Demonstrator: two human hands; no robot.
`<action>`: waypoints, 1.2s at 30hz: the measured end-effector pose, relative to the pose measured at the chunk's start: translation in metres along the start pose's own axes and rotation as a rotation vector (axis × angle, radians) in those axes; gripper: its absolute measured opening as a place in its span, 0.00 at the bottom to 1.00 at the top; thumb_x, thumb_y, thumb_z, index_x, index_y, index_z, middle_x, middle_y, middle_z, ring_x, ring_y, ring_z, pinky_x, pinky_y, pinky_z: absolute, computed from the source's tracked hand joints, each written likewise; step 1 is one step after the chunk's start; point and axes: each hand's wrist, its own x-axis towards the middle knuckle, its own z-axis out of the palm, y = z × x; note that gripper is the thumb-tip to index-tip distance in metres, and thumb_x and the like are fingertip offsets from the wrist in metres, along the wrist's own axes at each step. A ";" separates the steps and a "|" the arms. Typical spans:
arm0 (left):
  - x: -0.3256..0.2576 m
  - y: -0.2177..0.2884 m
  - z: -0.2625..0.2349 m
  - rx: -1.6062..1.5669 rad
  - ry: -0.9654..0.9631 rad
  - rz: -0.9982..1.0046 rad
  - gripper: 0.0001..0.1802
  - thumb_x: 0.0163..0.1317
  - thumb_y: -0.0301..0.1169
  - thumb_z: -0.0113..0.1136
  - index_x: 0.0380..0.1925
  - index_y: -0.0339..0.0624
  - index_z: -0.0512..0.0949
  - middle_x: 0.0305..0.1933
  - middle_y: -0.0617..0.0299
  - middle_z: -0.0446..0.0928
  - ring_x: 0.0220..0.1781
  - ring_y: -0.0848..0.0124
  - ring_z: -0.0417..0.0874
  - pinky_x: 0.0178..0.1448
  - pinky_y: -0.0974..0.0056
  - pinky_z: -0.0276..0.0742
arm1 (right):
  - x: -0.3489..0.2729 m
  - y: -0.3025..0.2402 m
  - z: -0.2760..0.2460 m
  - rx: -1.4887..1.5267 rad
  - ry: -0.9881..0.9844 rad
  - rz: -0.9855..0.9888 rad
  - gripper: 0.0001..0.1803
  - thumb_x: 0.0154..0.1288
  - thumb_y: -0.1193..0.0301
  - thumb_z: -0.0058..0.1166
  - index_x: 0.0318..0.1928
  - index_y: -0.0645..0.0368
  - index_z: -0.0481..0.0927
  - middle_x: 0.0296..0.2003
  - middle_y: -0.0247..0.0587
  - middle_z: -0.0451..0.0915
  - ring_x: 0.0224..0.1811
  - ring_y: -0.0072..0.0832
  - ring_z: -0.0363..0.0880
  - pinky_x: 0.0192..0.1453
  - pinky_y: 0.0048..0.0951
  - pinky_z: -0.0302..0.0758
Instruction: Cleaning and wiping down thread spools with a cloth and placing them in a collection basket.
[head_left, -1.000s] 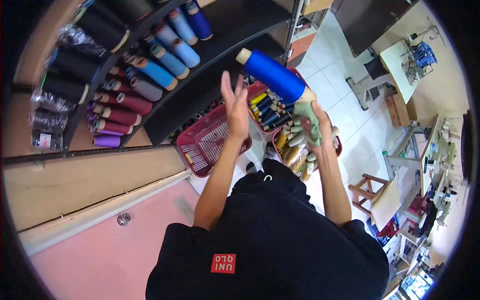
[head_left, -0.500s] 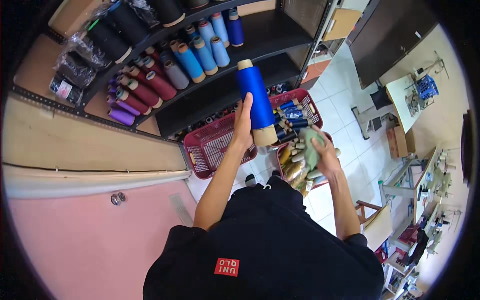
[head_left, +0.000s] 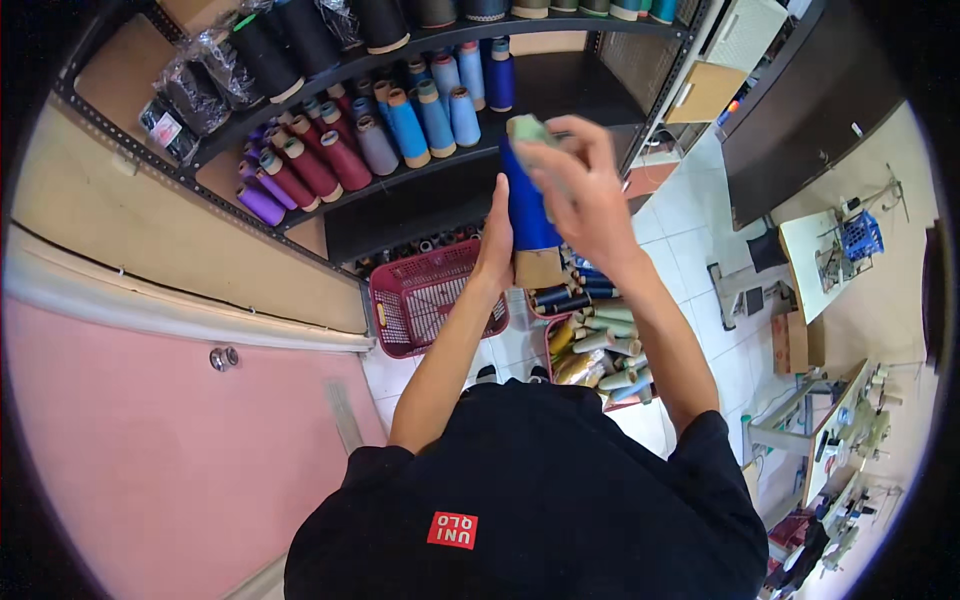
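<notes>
A large cone of bright blue thread (head_left: 531, 225) on a tan core stands tilted in front of my body. My left hand (head_left: 495, 243) is wrapped round its left side and holds it up. In my right hand (head_left: 592, 200), partly smeared by motion, is a pale green cloth (head_left: 527, 128), pressed at the upper end of the cone. That hand hides much of the cone's upper right side.
Ahead, a dark shelf (head_left: 560, 85) carries cones of purple, maroon, grey and blue thread. Below stand a red plastic basket (head_left: 392, 330) and others filled with spools (head_left: 612, 325). A pink door (head_left: 180, 440) is at left; sewing tables (head_left: 812, 255) stand at right.
My right hand has brought the green cloth from above the lower right basket up to the top of the blue cone. My left hand still holds the cone.
</notes>
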 end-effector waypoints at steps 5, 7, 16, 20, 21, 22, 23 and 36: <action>0.007 0.004 0.001 0.138 0.071 0.135 0.40 0.84 0.68 0.44 0.72 0.44 0.75 0.63 0.60 0.84 0.61 0.70 0.88 0.65 0.59 0.87 | -0.012 0.047 0.025 -0.192 -0.068 -0.169 0.21 0.75 0.82 0.60 0.64 0.54 0.86 0.61 0.52 0.76 0.57 0.46 0.82 0.62 0.41 0.81; 0.009 0.004 -0.016 0.121 0.036 0.154 0.40 0.82 0.69 0.45 0.69 0.44 0.76 0.59 0.59 0.85 0.57 0.69 0.90 0.59 0.59 0.89 | -0.020 0.056 0.028 0.016 0.033 0.146 0.18 0.79 0.79 0.57 0.65 0.57 0.84 0.60 0.54 0.78 0.62 0.50 0.81 0.67 0.41 0.79; 0.006 0.015 -0.013 0.090 0.023 0.128 0.42 0.80 0.73 0.45 0.62 0.44 0.80 0.49 0.58 0.87 0.46 0.67 0.91 0.53 0.57 0.91 | 0.010 0.041 -0.002 0.225 0.303 0.235 0.19 0.79 0.76 0.61 0.67 0.62 0.80 0.57 0.51 0.81 0.61 0.45 0.82 0.68 0.37 0.77; 0.014 0.002 0.002 0.043 -0.009 0.137 0.42 0.80 0.72 0.44 0.70 0.48 0.77 0.59 0.59 0.87 0.56 0.67 0.90 0.60 0.57 0.89 | 0.018 0.029 -0.001 0.022 0.169 -0.105 0.17 0.75 0.80 0.64 0.61 0.61 0.84 0.58 0.51 0.79 0.59 0.47 0.81 0.66 0.38 0.77; 0.014 0.000 0.002 0.016 0.019 0.186 0.42 0.80 0.71 0.45 0.70 0.46 0.77 0.60 0.60 0.85 0.58 0.68 0.89 0.62 0.59 0.88 | 0.009 0.034 0.013 0.082 0.092 -0.031 0.17 0.75 0.80 0.64 0.62 0.60 0.84 0.58 0.51 0.79 0.60 0.47 0.81 0.66 0.38 0.77; 0.016 -0.004 0.002 -0.015 0.035 0.225 0.42 0.81 0.71 0.46 0.70 0.45 0.76 0.60 0.61 0.84 0.59 0.70 0.87 0.63 0.61 0.87 | -0.003 0.041 0.022 0.127 0.016 0.047 0.18 0.75 0.80 0.63 0.63 0.59 0.84 0.57 0.51 0.78 0.60 0.47 0.80 0.66 0.39 0.76; 0.015 -0.008 0.000 0.012 0.013 0.206 0.43 0.82 0.70 0.46 0.75 0.44 0.73 0.66 0.61 0.82 0.64 0.71 0.85 0.67 0.61 0.84 | -0.011 0.051 0.026 0.122 0.086 -0.024 0.19 0.77 0.78 0.62 0.65 0.58 0.83 0.57 0.52 0.78 0.60 0.47 0.80 0.66 0.39 0.76; 0.013 -0.031 -0.021 0.045 0.051 0.196 0.44 0.79 0.72 0.48 0.73 0.46 0.75 0.64 0.56 0.85 0.61 0.64 0.89 0.65 0.54 0.88 | -0.032 0.048 0.013 0.149 0.100 0.255 0.16 0.85 0.70 0.54 0.65 0.63 0.81 0.54 0.54 0.86 0.57 0.46 0.88 0.64 0.37 0.80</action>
